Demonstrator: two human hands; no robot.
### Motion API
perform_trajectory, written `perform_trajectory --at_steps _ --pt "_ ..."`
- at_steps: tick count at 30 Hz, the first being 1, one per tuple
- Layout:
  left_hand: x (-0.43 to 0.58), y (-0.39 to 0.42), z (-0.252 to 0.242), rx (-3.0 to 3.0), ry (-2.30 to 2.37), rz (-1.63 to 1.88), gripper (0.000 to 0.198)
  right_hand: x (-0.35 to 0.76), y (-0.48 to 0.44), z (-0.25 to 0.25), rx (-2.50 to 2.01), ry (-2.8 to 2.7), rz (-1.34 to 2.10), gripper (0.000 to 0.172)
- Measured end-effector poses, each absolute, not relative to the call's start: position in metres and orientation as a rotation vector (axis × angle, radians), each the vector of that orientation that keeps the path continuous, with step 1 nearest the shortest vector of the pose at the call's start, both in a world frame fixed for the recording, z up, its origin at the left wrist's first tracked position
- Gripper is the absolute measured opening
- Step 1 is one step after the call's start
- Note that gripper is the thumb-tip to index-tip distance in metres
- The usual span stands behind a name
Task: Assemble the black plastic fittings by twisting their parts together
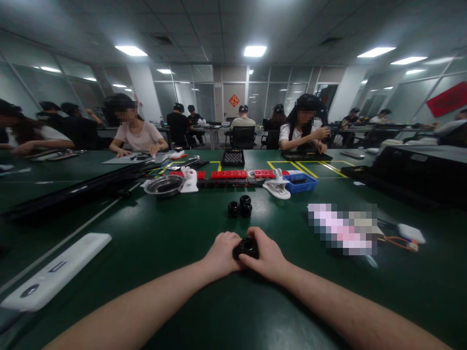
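A small black ring-shaped wheel with a round hole facing up sits between my two hands, close to the green tabletop. My right hand curves round its right side, index finger at the back and thumb along the front. Pressed against its left side is my left hand, with the fingers curled and their tips partly hidden. Just beyond my hands, three more black wheels stand together on the table. My hands cover part of the held wheel.
A long white device lies at left. Across the table stand a metal bowl, white clamps, a row of red blocks and a blue tray. A blurred-out item is at right. People sit opposite.
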State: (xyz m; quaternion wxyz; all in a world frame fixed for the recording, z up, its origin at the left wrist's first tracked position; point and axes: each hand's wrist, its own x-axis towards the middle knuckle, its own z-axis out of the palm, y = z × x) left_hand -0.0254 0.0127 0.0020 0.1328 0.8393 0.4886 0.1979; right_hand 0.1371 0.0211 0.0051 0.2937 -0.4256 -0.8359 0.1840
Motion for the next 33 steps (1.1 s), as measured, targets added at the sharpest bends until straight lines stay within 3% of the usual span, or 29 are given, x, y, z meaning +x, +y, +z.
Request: perform_trajectory --at_steps 6,12,19,23,26,29,33 --pt "-0.026 0.016 -0.001 2.414 1.390 0.589 0.033 0.142 0.027 0.004 -0.909 -2.190 0.516 0.018" --pt "-0.028 0.016 -0.001 2.404 1.385 0.598 0.040 0.146 0.029 0.001 -0.712 -2.193 0.646 0.043" --pt "-0.027 0.016 0.002 2.372 1.370 0.587 0.036 0.143 0.029 -0.001 -0.847 -2.148 0.635 0.030" --pt "-0.028 0.017 -0.001 2.364 1.363 0.592 0.043 0.149 0.027 0.001 -0.663 -2.226 0.702 0.049" --pt "-0.028 0.019 -0.002 2.378 1.357 0.595 0.041 0.151 0.027 0.000 -0.707 -2.218 0.641 0.052" --pt "-0.028 0.018 0.000 2.381 1.358 0.579 0.038 0.150 0.029 0.000 -0.834 -2.160 0.562 0.048" --pt "-0.028 0.017 0.003 2.380 1.339 0.568 0.035 0.150 0.026 0.004 -0.808 -2.174 0.547 0.028"
